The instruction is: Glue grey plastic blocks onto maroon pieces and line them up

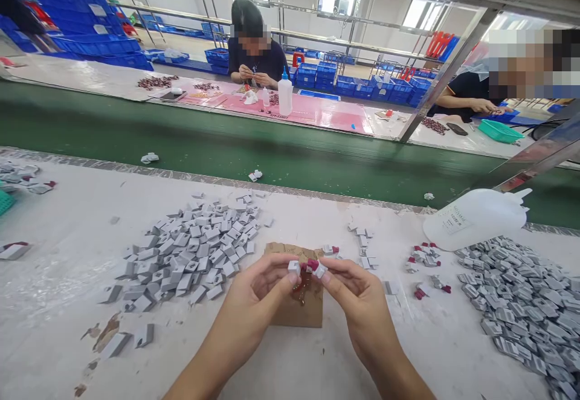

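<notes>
Above flat brown cardboard (296, 318), left hand (259, 294) pinches small grey block (294, 266), right hand (362, 296) magenta-and-grey piece (312, 264); probably light, stiff, best side-gripped

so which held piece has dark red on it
The piece in the right hand: it shows dark red, while the grey block in the left hand shows none.

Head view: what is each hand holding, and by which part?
Left hand: a grey block, exact pinch points unclear. Right hand: a grey-and-magenta piece, pinched by its grey end.
</notes>
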A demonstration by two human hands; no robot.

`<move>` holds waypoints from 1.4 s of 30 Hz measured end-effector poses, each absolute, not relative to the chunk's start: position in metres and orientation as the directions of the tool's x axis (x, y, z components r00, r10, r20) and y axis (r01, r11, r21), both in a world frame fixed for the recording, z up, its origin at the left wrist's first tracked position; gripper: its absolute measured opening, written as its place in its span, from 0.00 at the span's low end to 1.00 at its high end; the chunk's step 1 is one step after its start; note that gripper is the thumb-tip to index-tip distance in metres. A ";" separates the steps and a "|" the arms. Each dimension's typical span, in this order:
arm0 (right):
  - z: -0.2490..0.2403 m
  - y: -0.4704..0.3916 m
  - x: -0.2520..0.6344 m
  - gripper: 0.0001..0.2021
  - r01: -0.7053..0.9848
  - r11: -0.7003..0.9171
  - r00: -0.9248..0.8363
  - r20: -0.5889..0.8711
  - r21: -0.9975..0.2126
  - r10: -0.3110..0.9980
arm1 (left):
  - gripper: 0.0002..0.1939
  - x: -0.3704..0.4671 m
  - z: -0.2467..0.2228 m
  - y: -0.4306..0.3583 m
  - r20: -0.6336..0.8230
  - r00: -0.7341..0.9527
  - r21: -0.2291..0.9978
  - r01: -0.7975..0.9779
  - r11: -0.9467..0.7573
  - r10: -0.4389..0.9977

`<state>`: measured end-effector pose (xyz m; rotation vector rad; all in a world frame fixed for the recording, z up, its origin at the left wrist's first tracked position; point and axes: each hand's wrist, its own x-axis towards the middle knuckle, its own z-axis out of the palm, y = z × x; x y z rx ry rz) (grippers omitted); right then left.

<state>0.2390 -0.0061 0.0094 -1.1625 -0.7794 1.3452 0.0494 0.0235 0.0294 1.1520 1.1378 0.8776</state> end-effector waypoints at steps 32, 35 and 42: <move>0.034 0.068 0.311 0.16 0.310 -0.210 0.188 -0.156 -0.927 0.970 | 0.07 0.089 0.053 0.121 -0.118 0.454 0.921 0.383 -0.074 0.883; 0.037 0.129 0.353 0.18 0.424 -0.340 0.525 -0.078 -0.840 0.848 | 0.07 0.108 0.042 0.175 -0.091 0.289 0.875 0.480 -0.062 0.953; 0.021 0.199 0.406 0.18 0.447 -0.577 0.759 -0.051 -0.683 0.649 | 0.16 0.135 0.012 0.256 -0.160 0.115 0.798 0.600 0.060 0.980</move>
